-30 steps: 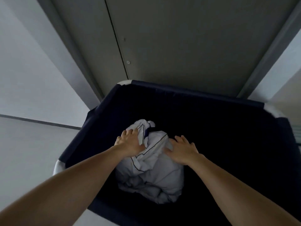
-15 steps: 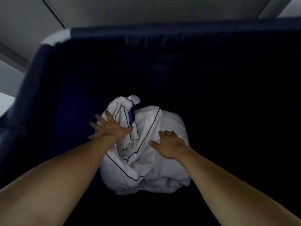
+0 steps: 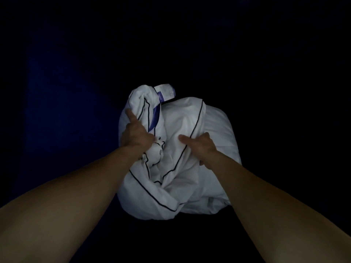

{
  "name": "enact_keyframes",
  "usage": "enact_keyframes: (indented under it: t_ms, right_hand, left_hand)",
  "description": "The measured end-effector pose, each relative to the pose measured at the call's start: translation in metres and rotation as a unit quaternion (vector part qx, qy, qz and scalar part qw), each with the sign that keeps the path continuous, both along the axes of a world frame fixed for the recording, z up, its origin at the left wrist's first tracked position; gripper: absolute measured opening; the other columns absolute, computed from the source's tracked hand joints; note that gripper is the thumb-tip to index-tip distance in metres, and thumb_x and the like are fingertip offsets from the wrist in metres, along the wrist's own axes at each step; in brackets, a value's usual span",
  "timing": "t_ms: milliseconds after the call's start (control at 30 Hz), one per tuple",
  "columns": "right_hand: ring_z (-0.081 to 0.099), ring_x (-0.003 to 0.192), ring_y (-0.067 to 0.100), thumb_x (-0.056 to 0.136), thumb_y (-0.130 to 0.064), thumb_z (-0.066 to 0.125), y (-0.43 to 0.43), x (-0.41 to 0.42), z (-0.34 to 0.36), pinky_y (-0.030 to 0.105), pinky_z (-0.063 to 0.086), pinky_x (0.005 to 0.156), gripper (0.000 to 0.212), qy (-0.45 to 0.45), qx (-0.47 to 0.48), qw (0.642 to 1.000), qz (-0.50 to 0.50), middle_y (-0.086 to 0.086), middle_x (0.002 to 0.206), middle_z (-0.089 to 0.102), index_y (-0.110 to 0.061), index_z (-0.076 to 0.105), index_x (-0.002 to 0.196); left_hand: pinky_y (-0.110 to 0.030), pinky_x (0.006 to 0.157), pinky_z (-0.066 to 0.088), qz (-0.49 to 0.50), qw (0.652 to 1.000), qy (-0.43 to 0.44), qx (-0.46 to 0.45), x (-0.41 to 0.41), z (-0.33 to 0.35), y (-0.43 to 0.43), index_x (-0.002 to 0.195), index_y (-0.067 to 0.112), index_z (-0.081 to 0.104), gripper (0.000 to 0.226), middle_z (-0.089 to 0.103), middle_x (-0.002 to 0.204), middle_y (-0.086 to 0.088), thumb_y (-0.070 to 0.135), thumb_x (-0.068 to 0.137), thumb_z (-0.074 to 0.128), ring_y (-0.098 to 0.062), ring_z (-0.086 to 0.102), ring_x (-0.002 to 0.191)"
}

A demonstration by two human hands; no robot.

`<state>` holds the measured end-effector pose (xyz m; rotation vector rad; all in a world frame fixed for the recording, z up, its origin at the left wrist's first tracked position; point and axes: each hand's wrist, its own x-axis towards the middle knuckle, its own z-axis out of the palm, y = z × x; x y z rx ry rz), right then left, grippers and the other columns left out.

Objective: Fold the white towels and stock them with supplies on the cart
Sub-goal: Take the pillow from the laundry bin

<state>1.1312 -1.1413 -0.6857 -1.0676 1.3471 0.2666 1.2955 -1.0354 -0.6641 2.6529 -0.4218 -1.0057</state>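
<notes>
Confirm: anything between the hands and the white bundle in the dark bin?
Nothing visible. The left hand and right hand both touch the white bundle, fingers curled into its fabric. Only the dark bin surrounds it; its rim and the way out are out of frame.

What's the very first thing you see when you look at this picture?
A big crumpled white bundle with thin dark lines glows in the middle, because the bin around it is almost black. Two bare arms reach in from the bottom, and the left hand and right hand both grip the cloth near its top. A small label pokes out at the far edge.
</notes>
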Motion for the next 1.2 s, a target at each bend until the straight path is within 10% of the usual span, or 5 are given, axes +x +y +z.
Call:
enact_keyframes:
  t_ms: [200, 400, 633, 967, 1200]
  right_hand:
    - [0.062, 0.081, 0.018, 0.081, -0.013, 0.080, 0.000, 0.002, -0.001, 0.028, 0.055, 0.060, 0.030, -0.024, 0.013, 0.999, -0.018, 0.016, 0.114, 0.065, -0.007, 0.059, 0.101]
    - [0.064, 0.104, 0.029, 0.087, -0.003, 0.068, 0.005, 0.025, 0.018, 0.044, 0.056, 0.091, 0.032, -0.125, -0.025, 0.989, 0.077, 0.010, 0.112, 0.067, -0.015, 0.062, 0.116]
    - [0.063, 0.086, 0.016, 0.093, -0.021, 0.061, -0.026, 0.005, 0.008, 0.022, 0.051, 0.069, 0.013, -0.154, 0.072, 0.983, 0.067, 0.000, 0.093, 0.070, -0.019, 0.071, 0.101]
    - [0.018, 0.150, 0.032, 0.031, -0.086, 0.078, -0.074, -0.111, -0.122, 0.052, 0.023, 0.120, 0.166, 0.134, -0.041, 0.989, 0.039, 0.008, 0.165, 0.012, -0.020, -0.002, 0.160]
    - [0.056, 0.118, 0.030, 0.068, -0.023, 0.086, -0.053, -0.088, -0.149, 0.037, 0.052, 0.093, 0.098, 0.098, 0.016, 0.993, -0.068, 0.018, 0.143, 0.050, 0.002, 0.036, 0.148]
  left_hand:
    - [-0.021, 0.093, 0.038, -0.057, 0.994, 0.049, -0.084, -0.001, 0.029, 0.050, 0.159, 0.025, 0.009, 0.088, 0.050, 0.142, -0.005, 0.005, 0.091, 0.061, -0.017, 0.051, 0.115]
    - [0.008, 0.073, 0.034, -0.067, 0.968, 0.217, -0.104, -0.030, 0.032, 0.034, 0.148, 0.045, 0.005, 0.091, 0.039, 0.137, 0.019, 0.030, 0.089, 0.073, 0.012, 0.047, 0.104]
    - [-0.047, 0.111, 0.039, 0.012, 0.994, 0.104, 0.000, -0.059, -0.008, 0.004, 0.157, 0.024, 0.000, 0.138, 0.033, 0.153, -0.007, 0.050, 0.057, 0.093, -0.028, 0.041, 0.134]
    - [-0.030, 0.082, 0.046, 0.066, 0.995, 0.064, -0.023, -0.057, -0.067, -0.013, 0.138, 0.013, 0.033, 0.078, 0.057, 0.117, -0.004, 0.037, 0.079, 0.079, -0.019, 0.056, 0.094]
    - [-0.032, 0.069, 0.048, 0.072, 0.993, 0.091, -0.012, -0.058, -0.052, -0.020, 0.103, 0.000, 0.062, 0.057, 0.063, 0.088, -0.012, 0.038, 0.060, 0.056, -0.027, 0.061, 0.080]
